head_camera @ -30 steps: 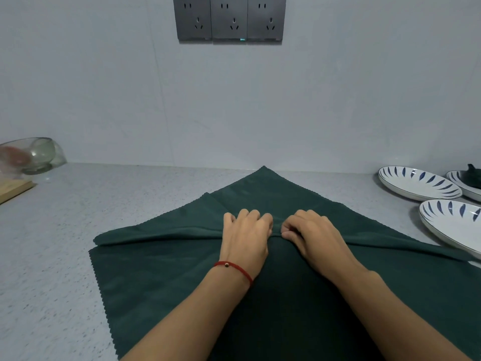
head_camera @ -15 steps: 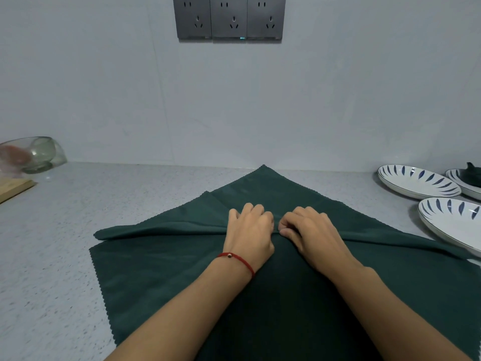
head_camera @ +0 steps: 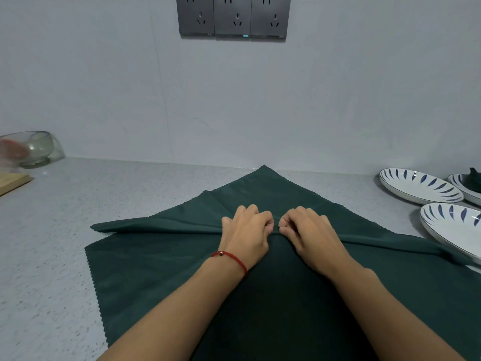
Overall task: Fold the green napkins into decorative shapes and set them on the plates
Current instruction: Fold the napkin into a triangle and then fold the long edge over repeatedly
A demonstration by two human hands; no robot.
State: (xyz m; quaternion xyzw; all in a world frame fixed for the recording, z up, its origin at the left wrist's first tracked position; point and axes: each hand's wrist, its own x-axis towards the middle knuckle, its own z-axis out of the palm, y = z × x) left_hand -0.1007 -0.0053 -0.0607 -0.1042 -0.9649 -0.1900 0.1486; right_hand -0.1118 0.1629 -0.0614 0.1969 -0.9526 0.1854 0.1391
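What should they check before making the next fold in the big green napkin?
1. Both hands on the fold: ok. Left hand and right hand pinch the napkin at its middle.
2. Fold runs straight across: ok, roughly.
3. Napkin lies flat on the counter: ok on the left.
4. Right end clear of the near plate: not ok, it reaches the rim.
5. A free plate is ready: ok, the far plate holds nothing.

a speckled grey desk (head_camera: 78, 230) carries a green napkin (head_camera: 156, 269) spread flat — three patterned plates (head_camera: 416, 185) at right, a glass bowl (head_camera: 39, 149) and wooden board (head_camera: 13, 181) at left.
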